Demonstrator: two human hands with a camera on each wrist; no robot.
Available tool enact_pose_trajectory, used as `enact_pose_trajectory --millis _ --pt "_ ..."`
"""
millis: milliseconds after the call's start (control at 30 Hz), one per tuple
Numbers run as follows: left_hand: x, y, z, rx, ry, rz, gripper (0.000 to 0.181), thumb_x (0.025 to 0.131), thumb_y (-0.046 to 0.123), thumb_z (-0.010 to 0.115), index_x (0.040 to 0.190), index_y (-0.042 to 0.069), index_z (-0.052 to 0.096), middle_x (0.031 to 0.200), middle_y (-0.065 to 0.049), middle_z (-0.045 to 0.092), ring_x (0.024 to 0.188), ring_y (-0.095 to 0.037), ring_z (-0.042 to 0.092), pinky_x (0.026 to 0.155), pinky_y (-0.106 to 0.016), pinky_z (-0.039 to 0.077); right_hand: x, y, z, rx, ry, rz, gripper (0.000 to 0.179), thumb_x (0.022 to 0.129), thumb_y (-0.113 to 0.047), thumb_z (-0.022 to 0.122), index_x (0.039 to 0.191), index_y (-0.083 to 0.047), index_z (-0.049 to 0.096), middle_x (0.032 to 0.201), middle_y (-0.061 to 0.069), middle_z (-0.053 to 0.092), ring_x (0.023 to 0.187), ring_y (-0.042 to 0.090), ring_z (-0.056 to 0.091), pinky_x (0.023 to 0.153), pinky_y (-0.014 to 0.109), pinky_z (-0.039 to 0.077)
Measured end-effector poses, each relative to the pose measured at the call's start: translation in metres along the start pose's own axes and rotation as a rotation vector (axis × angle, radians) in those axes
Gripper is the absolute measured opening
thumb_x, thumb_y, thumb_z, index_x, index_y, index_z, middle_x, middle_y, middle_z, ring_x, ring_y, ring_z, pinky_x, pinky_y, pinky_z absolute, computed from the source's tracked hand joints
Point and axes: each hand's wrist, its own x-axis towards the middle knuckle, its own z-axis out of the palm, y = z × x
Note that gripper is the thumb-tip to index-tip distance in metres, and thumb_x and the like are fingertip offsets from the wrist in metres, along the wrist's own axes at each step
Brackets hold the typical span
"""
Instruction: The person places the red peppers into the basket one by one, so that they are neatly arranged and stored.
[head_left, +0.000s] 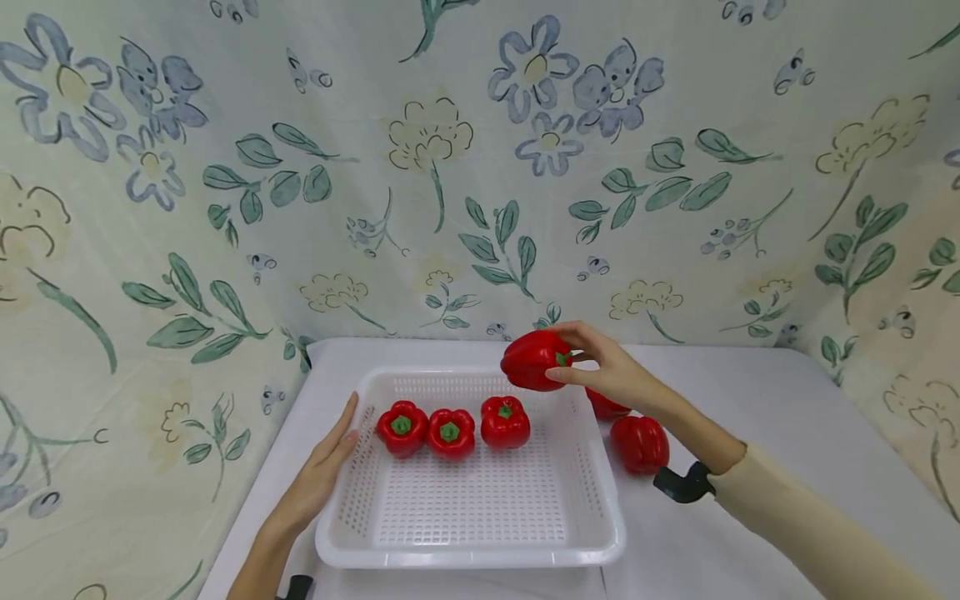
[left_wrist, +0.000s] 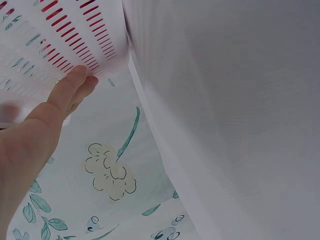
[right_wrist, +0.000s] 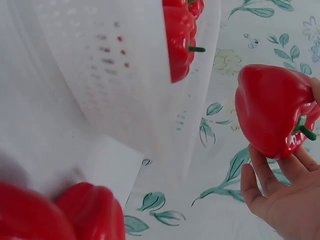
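Red and glossy, the raised pepper hangs in your right hand over the far right corner of the white plastic basket. You pinch it near its stem end, thumb on the near side and fingers beyond, and it lies tilted on its side with the green stem toward your palm. Your left hand lies against the outside of the basket's left wall, its fingers nearly straight and touching the plastic without curling round it.

Inside the basket, along its far side, stand three more: the leftmost pepper, the middle pepper and the rightmost pepper, stems upward. To the right of the basket, on the counter, you have the nearer loose pepper and the farther loose pepper, the latter partly hidden by your arm.

You appear to be midway through loading, carrying a fourth pepper to the row. The next move seems to call for turning its stem upward, lowering it into the space right of the rightmost pepper, and loosening your pinch only once the basket's floor bears it. Your left hand's light touch should help steady the basket.
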Motion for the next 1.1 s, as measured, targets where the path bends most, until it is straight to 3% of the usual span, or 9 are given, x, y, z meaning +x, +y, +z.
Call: enact_pose_trajectory --millis 167,433,700,800,1000,1100 --pt "0.000 -0.001 0.000 0.003 0.006 0.002 0.060 0.114 0.032 0.034 0.168 0.028 0.009 0.176 -0.007 0.004 0.161 -0.043 0.002 0.123 -0.071 0.006 0.013 -0.022 0.025 0.036 -0.120 -0.043 0.068 0.089 -0.028 0.080 0.150 -0.023 0.049 0.143 0.007 0.061 0.130 0.034 0.057 0.099 0.050 0.058" --pt "0.001 0.000 0.000 0.020 0.020 -0.008 0.059 0.114 0.032 0.033 0.168 0.027 0.010 0.176 -0.007 0.004 0.161 -0.043 0.002 0.124 -0.072 0.005 0.029 -0.044 0.067 0.084 -0.311 -0.082 0.066 0.088 -0.027 0.081 0.149 -0.024 0.056 0.143 0.004 0.062 0.126 0.031 0.059 0.087 0.038 0.064" --pt "0.000 0.001 0.001 0.017 0.024 -0.004 0.059 0.114 0.032 0.033 0.168 0.027 0.010 0.176 -0.008 0.005 0.161 -0.044 0.003 0.124 -0.071 0.007 0.038 -0.055 0.106 0.074 -0.426 -0.098 0.065 0.086 -0.028 0.081 0.147 -0.026 0.059 0.144 0.001 0.062 0.124 0.026 0.057 0.087 0.030 0.061" --pt "0.000 0.000 0.001 0.026 0.030 0.002 0.059 0.113 0.032 0.033 0.168 0.028 0.011 0.176 -0.010 0.007 0.160 -0.046 0.006 0.122 -0.068 0.012 0.040 -0.059 0.119 0.099 -0.458 -0.104 0.064 0.086 -0.027 0.082 0.145 -0.024 0.060 0.143 0.001 0.062 0.123 0.025 0.057 0.088 0.029 0.062" --pt "-0.001 -0.002 0.002 0.024 0.027 0.019 0.060 0.113 0.030 0.034 0.168 0.028 0.011 0.175 -0.014 0.009 0.158 -0.050 0.015 0.113 -0.064 0.036 0.043 -0.061 0.136 0.130 -0.523 -0.096 0.059 0.083 -0.025 0.084 0.138 -0.027 0.063 0.140 -0.002 0.063 0.126 0.019 0.058 0.090 0.029 0.062" --pt "-0.001 -0.002 0.002 0.022 0.026 0.017 0.060 0.113 0.030 0.035 0.168 0.029 0.011 0.175 -0.013 0.009 0.158 -0.050 0.014 0.112 -0.063 0.037 0.044 -0.060 0.143 0.124 -0.554 -0.110 0.058 0.084 -0.027 0.084 0.138 -0.031 0.065 0.140 -0.006 0.063 0.128 0.014 0.058 0.091 0.026 0.061"
